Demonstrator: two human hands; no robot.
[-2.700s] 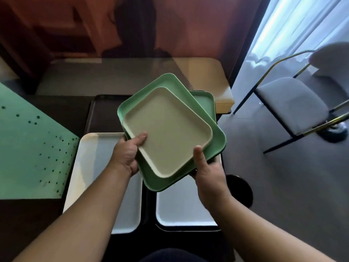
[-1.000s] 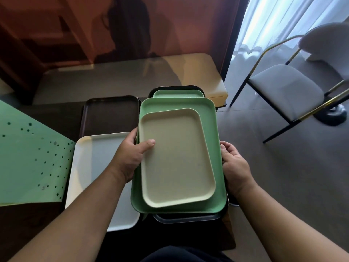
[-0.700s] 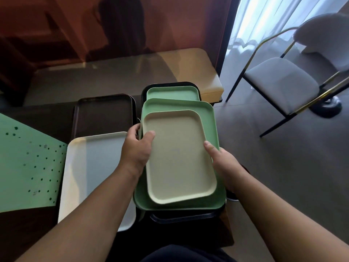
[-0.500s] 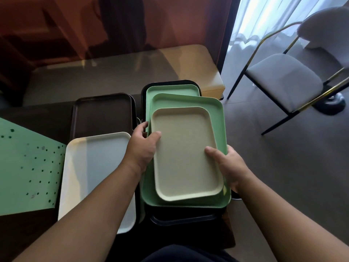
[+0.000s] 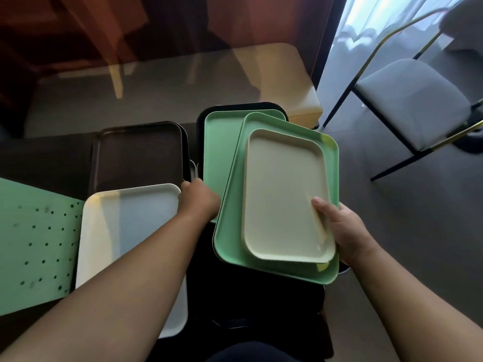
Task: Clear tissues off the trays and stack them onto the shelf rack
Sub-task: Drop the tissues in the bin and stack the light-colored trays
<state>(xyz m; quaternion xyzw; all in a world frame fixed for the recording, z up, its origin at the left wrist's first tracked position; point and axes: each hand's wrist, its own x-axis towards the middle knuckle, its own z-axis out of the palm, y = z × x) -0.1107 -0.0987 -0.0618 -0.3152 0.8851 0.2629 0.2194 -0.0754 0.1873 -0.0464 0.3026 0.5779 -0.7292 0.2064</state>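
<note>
Right hand [image 5: 347,231]: grasping cream tray [image 5: 285,194] nested in green tray [image 5: 232,205]
Left hand [image 5: 200,199]: fingers hidden, grasp unclear
Black tray [image 5: 209,116]: mostly covered

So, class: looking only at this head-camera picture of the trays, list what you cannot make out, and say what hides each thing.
- Left hand fingers: curled down between the white tray and the green trays, so what they touch is hidden.
- Black tray: mostly covered by the green tray.
- Right hand fingers: hidden under the held green tray; only the thumb shows on the cream tray.
- Shelf rack and tissues: none visible.
</note>
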